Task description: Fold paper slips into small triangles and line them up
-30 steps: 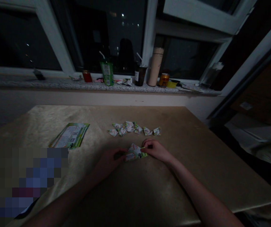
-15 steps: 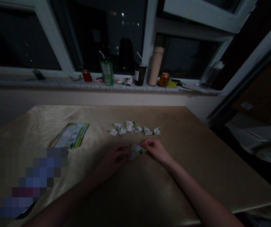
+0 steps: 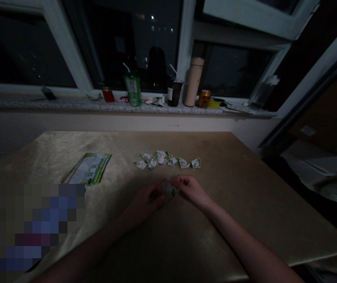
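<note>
Between my two hands is a small folded printed wrapper (image 3: 171,190), white, green and black. My left hand (image 3: 147,198) has its thumb and fingers curved round the wrapper's left side. The thumb and index finger of my right hand (image 3: 194,192) pinch its upper right edge. Just beyond lie several similar folded wrappers (image 3: 161,157) in a loose row, crumpled into small pointed shapes. To the left, a stack of flat green and white printed wrappers (image 3: 88,168) rests on the table.
A gold-brown cloth covers the table (image 3: 215,157). The stone windowsill (image 3: 156,109) behind carries a green cup (image 3: 133,90), a dark cup (image 3: 174,93), a tall pink flask (image 3: 193,82), an orange can (image 3: 204,99) and a red jar (image 3: 108,94). A pixelated patch hides the lower left.
My left fingers have closed in on the wrapper's left side and cover more of it. The right hand has shifted slightly down and left. The other wrappers have not moved.
</note>
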`<move>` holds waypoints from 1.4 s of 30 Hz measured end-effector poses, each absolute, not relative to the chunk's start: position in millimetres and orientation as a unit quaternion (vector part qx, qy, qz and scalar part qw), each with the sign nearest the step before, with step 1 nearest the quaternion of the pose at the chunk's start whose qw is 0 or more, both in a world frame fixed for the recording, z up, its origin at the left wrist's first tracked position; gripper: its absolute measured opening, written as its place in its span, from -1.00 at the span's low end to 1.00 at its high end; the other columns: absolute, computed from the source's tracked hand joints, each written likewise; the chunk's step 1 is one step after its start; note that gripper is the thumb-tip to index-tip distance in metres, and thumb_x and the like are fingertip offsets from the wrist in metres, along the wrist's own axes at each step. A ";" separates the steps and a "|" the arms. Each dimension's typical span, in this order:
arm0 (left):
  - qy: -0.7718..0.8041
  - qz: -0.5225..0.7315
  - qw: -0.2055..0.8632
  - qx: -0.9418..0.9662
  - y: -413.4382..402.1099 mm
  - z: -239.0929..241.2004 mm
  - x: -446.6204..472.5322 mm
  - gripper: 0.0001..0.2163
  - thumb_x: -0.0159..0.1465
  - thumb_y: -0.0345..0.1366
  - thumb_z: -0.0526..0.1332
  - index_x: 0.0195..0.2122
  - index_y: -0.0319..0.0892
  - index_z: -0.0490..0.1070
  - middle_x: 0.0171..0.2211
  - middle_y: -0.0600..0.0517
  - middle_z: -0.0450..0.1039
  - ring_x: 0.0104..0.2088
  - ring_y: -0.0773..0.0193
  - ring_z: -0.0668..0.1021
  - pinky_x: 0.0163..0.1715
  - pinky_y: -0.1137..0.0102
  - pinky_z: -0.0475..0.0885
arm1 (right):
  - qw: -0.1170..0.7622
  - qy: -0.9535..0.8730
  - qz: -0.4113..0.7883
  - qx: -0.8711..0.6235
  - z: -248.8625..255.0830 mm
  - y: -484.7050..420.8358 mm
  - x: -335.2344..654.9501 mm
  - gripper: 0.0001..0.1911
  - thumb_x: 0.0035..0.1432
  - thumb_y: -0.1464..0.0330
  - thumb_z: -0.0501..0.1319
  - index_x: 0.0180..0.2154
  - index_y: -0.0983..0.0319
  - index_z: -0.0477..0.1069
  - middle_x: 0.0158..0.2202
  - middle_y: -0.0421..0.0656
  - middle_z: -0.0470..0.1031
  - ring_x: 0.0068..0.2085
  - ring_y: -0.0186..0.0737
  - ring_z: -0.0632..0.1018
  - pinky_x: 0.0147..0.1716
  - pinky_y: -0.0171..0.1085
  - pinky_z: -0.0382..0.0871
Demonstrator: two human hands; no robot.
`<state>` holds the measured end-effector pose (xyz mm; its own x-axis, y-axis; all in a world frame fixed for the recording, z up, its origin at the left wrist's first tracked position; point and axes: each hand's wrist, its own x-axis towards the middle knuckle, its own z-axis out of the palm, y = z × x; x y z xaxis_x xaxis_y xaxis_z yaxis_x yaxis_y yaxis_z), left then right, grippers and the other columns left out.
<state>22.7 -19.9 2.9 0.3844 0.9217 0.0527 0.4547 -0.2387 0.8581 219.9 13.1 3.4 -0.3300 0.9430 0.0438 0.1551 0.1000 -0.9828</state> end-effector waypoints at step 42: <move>0.551 0.288 0.348 0.701 -7.7 3.1 8.9 -0.73 0.21 -0.06 0.15 -0.28 -0.13 0.47 -0.36 0.06 0.56 -0.33 0.10 0.58 -0.33 0.36 0.42 | 0.310 -0.845 0.258 -0.351 -4.8 4.1 214.9 -0.72 -0.02 0.36 0.39 -0.19 0.11 0.54 -0.17 -0.15 0.52 -0.10 -0.15 0.46 -0.08 -0.17 0.20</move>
<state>8.9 -7.7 3.1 0.2262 0.9739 0.0198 0.5730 -0.1495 0.8058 214.9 4.1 -4.8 -0.5616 0.7534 0.3419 0.4333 0.6198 -0.6543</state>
